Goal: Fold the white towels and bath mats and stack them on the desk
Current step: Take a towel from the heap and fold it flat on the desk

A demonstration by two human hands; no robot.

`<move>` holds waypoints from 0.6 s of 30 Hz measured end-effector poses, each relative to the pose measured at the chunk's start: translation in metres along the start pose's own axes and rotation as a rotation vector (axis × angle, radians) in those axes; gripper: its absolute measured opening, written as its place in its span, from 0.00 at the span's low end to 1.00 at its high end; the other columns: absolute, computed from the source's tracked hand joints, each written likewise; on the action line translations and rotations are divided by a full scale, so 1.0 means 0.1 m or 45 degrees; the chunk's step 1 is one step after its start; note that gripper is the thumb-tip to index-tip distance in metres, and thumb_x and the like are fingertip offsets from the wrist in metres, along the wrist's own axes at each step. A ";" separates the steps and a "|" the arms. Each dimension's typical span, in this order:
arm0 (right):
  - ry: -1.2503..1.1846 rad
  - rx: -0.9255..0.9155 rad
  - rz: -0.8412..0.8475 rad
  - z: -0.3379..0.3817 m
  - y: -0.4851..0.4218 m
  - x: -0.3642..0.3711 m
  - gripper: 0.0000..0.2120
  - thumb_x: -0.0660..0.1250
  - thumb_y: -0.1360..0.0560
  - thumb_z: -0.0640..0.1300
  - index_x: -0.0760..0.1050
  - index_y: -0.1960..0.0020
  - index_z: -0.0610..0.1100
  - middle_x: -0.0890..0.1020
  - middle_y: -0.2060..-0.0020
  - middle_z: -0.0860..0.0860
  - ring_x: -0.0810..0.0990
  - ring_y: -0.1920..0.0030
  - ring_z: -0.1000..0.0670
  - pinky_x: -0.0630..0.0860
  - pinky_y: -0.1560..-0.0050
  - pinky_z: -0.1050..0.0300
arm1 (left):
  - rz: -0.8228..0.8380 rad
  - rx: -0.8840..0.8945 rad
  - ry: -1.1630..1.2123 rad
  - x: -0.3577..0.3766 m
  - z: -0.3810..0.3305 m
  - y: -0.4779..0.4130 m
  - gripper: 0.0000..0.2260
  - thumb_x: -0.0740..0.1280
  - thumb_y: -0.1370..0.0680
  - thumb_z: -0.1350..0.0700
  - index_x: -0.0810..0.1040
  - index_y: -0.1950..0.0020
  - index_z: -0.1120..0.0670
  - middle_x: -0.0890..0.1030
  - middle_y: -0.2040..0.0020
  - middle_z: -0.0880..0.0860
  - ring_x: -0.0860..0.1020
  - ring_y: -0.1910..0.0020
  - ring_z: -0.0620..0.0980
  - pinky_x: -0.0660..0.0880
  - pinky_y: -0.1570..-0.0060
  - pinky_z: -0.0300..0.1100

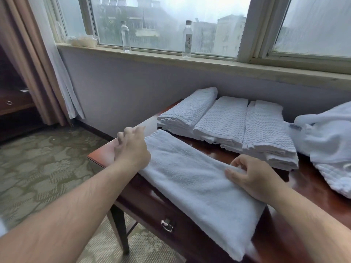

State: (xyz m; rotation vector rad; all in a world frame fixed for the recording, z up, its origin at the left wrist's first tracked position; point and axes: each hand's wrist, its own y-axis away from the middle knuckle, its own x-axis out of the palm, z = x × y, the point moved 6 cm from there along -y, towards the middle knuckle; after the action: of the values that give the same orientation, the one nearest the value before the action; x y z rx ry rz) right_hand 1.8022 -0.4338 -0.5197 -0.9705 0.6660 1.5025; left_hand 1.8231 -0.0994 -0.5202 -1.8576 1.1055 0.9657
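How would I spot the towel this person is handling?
Find the dark wooden desk under the window. A long white towel lies along its near edge, pinched by the right hand. Unlike the three bath mat stacks behind it, its surface is plain, not quilted.

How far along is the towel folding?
Done: three folded piles of white waffle-textured mats at the back of the dark wooden desk. In hand: a long plush white towel, its edge pinched by the right hand. Remaining: the crumpled white linen pile at right.
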 end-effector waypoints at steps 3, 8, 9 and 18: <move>0.223 -0.148 -0.156 0.18 0.05 -0.05 0.07 0.70 0.25 0.54 0.75 0.50 0.55 0.77 0.56 0.59 0.75 0.52 0.55 0.74 0.47 0.54 | -0.049 0.335 -0.047 0.00 -0.28 0.05 0.28 0.63 0.26 0.61 0.69 0.27 0.42 0.64 0.27 0.49 0.58 0.29 0.53 0.58 0.29 0.51; 0.148 -0.414 -0.065 0.49 0.16 0.05 0.08 0.63 0.23 0.57 0.77 0.46 0.59 0.77 0.49 0.64 0.75 0.48 0.62 0.70 0.48 0.67 | 0.222 0.664 0.040 0.32 -0.66 0.12 0.18 0.59 0.17 0.44 0.70 0.27 0.38 0.64 0.22 0.45 0.58 0.23 0.48 0.54 0.24 0.49; 0.147 -0.397 0.020 0.46 0.17 0.13 0.09 0.62 0.22 0.58 0.78 0.45 0.59 0.77 0.47 0.66 0.75 0.45 0.62 0.71 0.44 0.63 | 0.324 0.631 -0.052 0.44 -0.63 0.12 0.21 0.56 0.17 0.40 0.66 0.24 0.37 0.59 0.19 0.46 0.54 0.21 0.48 0.50 0.23 0.49; 0.144 -0.394 0.052 0.37 0.33 0.31 0.13 0.64 0.20 0.54 0.77 0.36 0.57 0.73 0.33 0.61 0.68 0.31 0.57 0.64 0.31 0.53 | 0.425 0.642 -0.300 0.70 -0.52 0.16 0.27 0.44 0.19 0.34 0.51 0.19 0.37 0.48 0.17 0.48 0.46 0.19 0.49 0.44 0.22 0.51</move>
State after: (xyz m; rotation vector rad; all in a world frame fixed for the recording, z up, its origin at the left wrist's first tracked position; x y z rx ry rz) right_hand 1.7627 -0.3928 -0.5322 -1.2909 0.5441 1.6263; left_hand 1.8440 -0.1747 -0.5628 -1.1487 1.3845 0.9492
